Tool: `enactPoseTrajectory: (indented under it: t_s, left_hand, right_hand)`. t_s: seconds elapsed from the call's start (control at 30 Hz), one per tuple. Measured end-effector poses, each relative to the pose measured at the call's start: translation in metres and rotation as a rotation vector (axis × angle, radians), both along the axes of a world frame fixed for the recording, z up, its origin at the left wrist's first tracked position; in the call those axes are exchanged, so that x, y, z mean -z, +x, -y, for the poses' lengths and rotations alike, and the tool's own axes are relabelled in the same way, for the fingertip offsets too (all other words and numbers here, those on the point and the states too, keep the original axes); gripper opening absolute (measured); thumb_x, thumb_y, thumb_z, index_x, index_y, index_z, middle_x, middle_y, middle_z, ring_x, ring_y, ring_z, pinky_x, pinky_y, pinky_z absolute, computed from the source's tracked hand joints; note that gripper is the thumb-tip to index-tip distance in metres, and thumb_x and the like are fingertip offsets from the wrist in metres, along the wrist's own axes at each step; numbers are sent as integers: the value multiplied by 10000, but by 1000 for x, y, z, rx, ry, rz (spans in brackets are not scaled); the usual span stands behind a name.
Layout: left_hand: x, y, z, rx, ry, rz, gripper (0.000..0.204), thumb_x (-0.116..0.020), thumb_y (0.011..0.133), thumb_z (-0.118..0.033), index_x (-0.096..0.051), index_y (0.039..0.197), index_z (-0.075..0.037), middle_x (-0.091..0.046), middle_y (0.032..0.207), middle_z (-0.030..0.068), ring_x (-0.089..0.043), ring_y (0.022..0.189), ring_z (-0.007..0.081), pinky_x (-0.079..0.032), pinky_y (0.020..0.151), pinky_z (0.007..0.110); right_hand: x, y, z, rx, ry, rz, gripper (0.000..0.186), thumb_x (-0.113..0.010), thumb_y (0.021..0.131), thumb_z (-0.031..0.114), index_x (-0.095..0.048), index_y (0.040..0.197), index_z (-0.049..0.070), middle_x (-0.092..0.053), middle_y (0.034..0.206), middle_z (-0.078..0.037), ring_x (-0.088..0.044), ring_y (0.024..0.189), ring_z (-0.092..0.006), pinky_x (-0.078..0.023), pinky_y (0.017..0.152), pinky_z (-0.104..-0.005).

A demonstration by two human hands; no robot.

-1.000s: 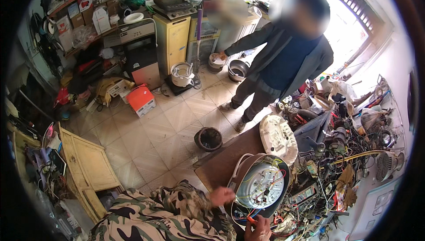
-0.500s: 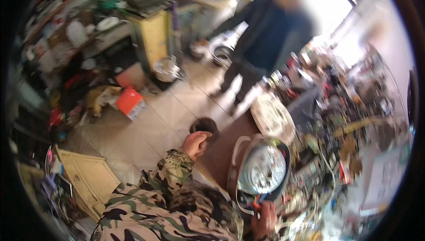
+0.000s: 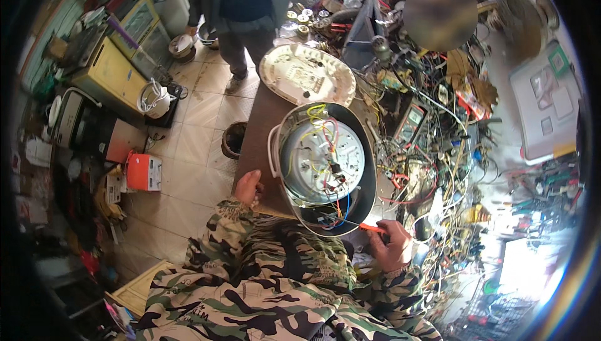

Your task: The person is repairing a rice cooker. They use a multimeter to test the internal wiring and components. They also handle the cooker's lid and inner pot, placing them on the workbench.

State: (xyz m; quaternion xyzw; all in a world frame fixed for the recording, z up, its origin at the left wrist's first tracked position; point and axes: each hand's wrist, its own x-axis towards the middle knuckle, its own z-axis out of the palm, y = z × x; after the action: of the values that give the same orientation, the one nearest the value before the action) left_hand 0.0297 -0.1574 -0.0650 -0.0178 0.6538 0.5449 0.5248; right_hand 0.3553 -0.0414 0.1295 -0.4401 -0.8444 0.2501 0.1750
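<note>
Here's the opened oval casing (image 3: 366, 194), sitting on the dark brown tabletop (image 3: 258, 129) close to the near edge, its pale handle (image 3: 273, 151) swung out toward the left edge. Inside it, a round metal base (image 3: 305, 173) faces up, and coloured wires (image 3: 342, 208) trail across it and down into the near end.

The right hand (image 3: 390, 245) is in there at the near rim, fingers pressed together round an orange-handled tool (image 3: 375, 229), its thin shaft running in over the rim toward those wires. Over at the near left corner, the left hand (image 3: 248, 189) has its fingers partly curled; whether they pinch anything, I cannot tell.

Up at the far edge, a stained, cream oval cover (image 3: 307, 75) lies flat, just beside the casing. Along the right edge it's a tangle of cables and parts (image 3: 439, 169), a meter (image 3: 410, 120) among them. Down on the floor, a dark bucket (image 3: 234, 140) stands beside the left edge, and off the far left corner there's a co-worker (image 3: 245, 3) on their feet.
</note>
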Motion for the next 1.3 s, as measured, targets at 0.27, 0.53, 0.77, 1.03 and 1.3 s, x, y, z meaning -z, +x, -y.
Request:
enactPoseTrajectory:
  t_s: [0.27, 0.53, 0.77, 1.03, 1.3]
  left_hand:
    - [106, 7, -52, 83, 17, -190, 821, -303, 961, -691, -646, 1219, 9, -686, 1112, 185, -645, 1011, 281, -486, 868, 400]
    - [152, 16, -67, 296, -239, -606, 618, -325, 1007, -543, -676, 1044, -36, -674, 943, 279, -658, 946, 422, -485, 790, 490]
    - [98, 69, -84, 120, 125, -459, 713, -314, 974, -639, -683, 1034, -32, -692, 917, 165, -647, 922, 274, -477, 833, 401]
    - [98, 143, -130, 105, 284, -334, 646, -305, 1009, -550, -676, 1042, -22, -658, 852, 146, -617, 831, 268, -475, 795, 406]
    - [118, 122, -138, 194, 138, -289, 588, -446, 981, -518, -704, 929, 8, -695, 840, 138, -647, 853, 201, -495, 779, 379]
  right_hand:
    - [25, 33, -14, 158, -156, -97, 228, -763, 774, 101, -662, 941, -16, -666, 803, -166, -674, 682, -287, -524, 611, -338]
    - [48, 55, -36, 181, -272, -68, 219, -757, 784, 128, -674, 919, -22, -658, 738, -141, -631, 636, -209, -498, 599, -318]
    - [54, 72, -66, 105, -228, -44, 227, -749, 754, 115, -650, 896, -31, -645, 694, -149, -606, 609, -182, -466, 568, -333]
    - [37, 92, -91, 148, -322, 14, 199, -740, 800, 94, -592, 874, -16, -559, 652, -8, -468, 577, -51, -363, 514, -225]
    - [20, 103, -109, 56, -312, -132, 153, -763, 831, 98, -735, 974, 50, -690, 843, -99, -602, 695, -195, -497, 637, -297]
